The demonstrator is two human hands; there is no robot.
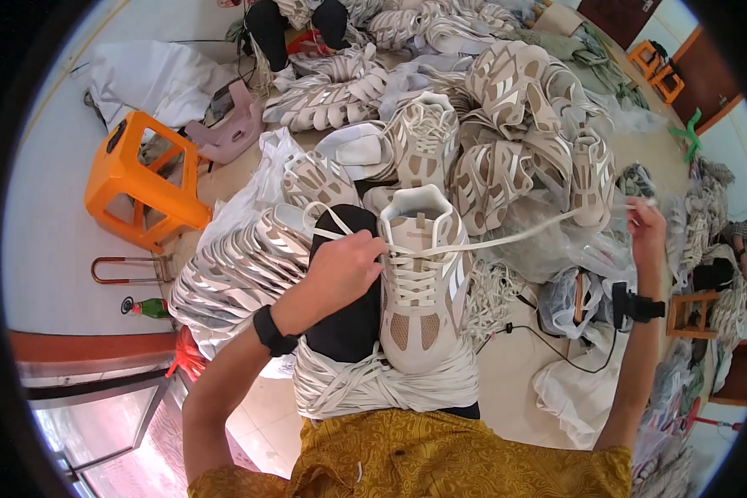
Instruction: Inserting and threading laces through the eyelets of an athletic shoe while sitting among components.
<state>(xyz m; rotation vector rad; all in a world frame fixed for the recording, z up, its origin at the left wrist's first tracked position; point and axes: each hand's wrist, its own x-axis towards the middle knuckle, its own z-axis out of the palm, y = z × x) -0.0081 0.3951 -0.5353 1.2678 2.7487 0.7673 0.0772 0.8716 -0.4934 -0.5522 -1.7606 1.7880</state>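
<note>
A beige and white sneaker [424, 328] rests on my lap, its toe toward me and its front partly laced. My right hand [645, 231] is raised far out to the right, fingers closed on a cream shoelace [515, 238]. From there the lace runs taut to the sneaker's upper eyelets. Beside the collar, my left hand [340, 272] pinches lace at the eyelets' left side; a loop of it stands above the fingers. A thick bundle of loose white laces [386, 388] lies across my lap, under the toe.
Stacked shoe uppers [236, 278] lean at the left, with more sneakers [494, 178] heaped ahead. An orange stool [133, 187] and a green bottle [151, 308] stand further left. Right of my lap are clear plastic bags [568, 303], a black cable [560, 357] and white cloth [581, 390].
</note>
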